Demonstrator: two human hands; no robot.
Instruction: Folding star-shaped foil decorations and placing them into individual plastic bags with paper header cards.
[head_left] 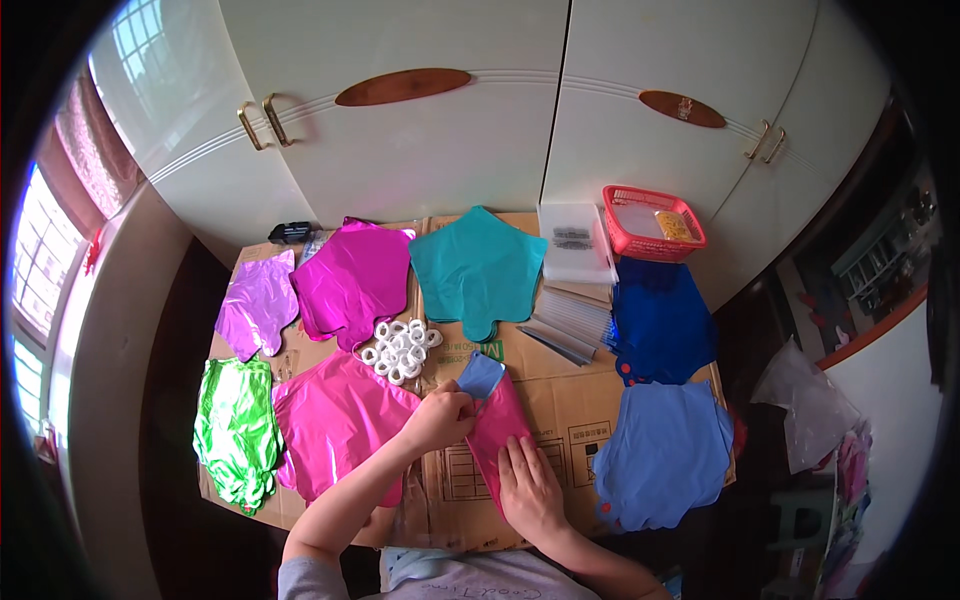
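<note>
A folded pink foil balloon (492, 432) lies on the flattened cardboard in front of me, with a light blue piece (482, 376) showing at its upper end. My left hand (441, 418) is closed, its fingers pinching the balloon's left edge just below that blue piece. My right hand (530, 488) rests open on the lower right of the folded foil, fingers stretched out flat. To the left of my left forearm is a larger flat pink foil balloon (340, 420). Just beyond my left hand sits a cluster of white rings (401, 350).
Around the cardboard (440, 520) lie foil stacks: green (236, 430), lilac (258, 305), magenta (352, 275), teal (478, 265), dark blue (664, 320) and light blue (665, 455). Clear sleeves (572, 318) and a red basket (655, 245) stand back right. White cabinets (400, 150) rise behind.
</note>
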